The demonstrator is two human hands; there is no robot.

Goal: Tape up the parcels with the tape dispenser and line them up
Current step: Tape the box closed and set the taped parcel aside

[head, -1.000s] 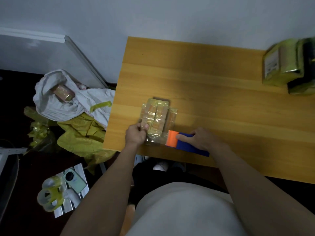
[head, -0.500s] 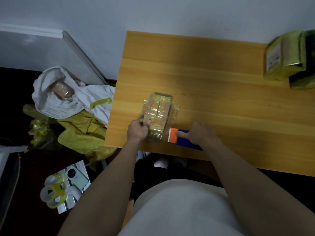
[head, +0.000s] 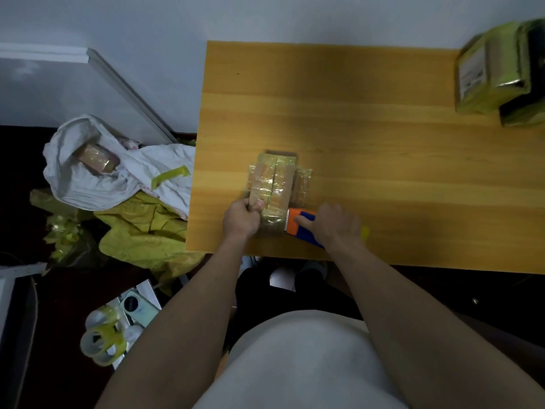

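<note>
A small brown parcel, wrapped in shiny clear tape, lies near the front left of the wooden table. My left hand grips its near left corner, thumb on top. My right hand holds the orange and blue tape dispenser, whose orange head presses against the parcel's near right end. Two finished parcels in yellow-green wrap sit at the table's far right.
On the floor at left lie a white bag holding another brown parcel, yellow wrapping, spare tape rolls and a phone. A white panel leans against the wall.
The dispenser has moved a little toward the parcel's near right end. My left hand has shifted its grip with the thumb now on top of the parcel. The camera has tilted slightly.
</note>
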